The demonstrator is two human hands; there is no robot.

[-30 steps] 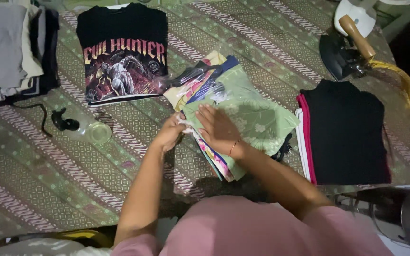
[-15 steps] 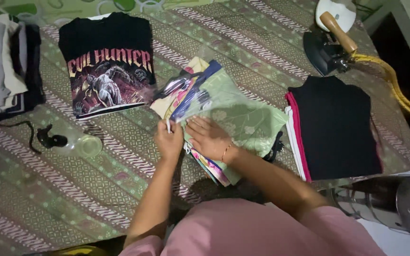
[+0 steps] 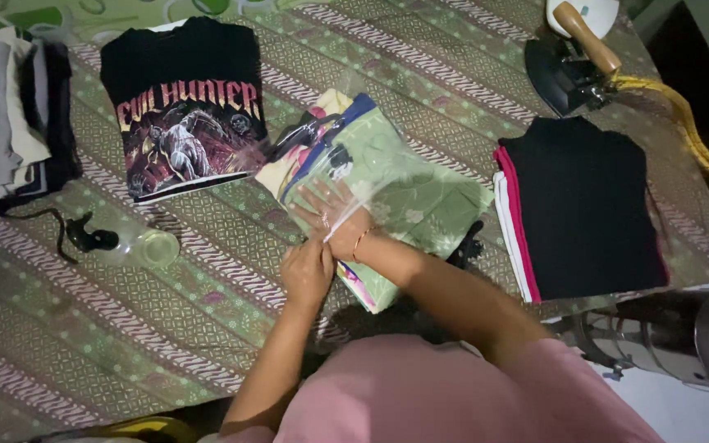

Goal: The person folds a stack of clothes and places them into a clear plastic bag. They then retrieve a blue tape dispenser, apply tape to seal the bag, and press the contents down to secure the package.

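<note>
A folded light-green garment [image 3: 420, 197] with colourful print lies in a clear plastic bag [image 3: 346, 139] in the middle of the patterned cloth. My right hand [image 3: 330, 212], with a thin bracelet at the wrist, lies flat with fingers spread on the garment, under the plastic film. My left hand [image 3: 307, 271] is closed on the bag's near edge, right beside the right wrist. A black T-shirt with a red and grey print [image 3: 186, 115] lies folded to the left of the bag.
A folded black stack with red and white edges [image 3: 584, 205] lies to the right. An iron with a wooden handle [image 3: 572, 66] and yellow cord [image 3: 691, 131] stands at the back right. Folded clothes [image 3: 10, 115] sit far left, a small spray bottle [image 3: 129, 244] near them.
My right hand has slid forward over the green garment and now lies under the plastic. My left hand has come to the bag's near edge and closed on it.
</note>
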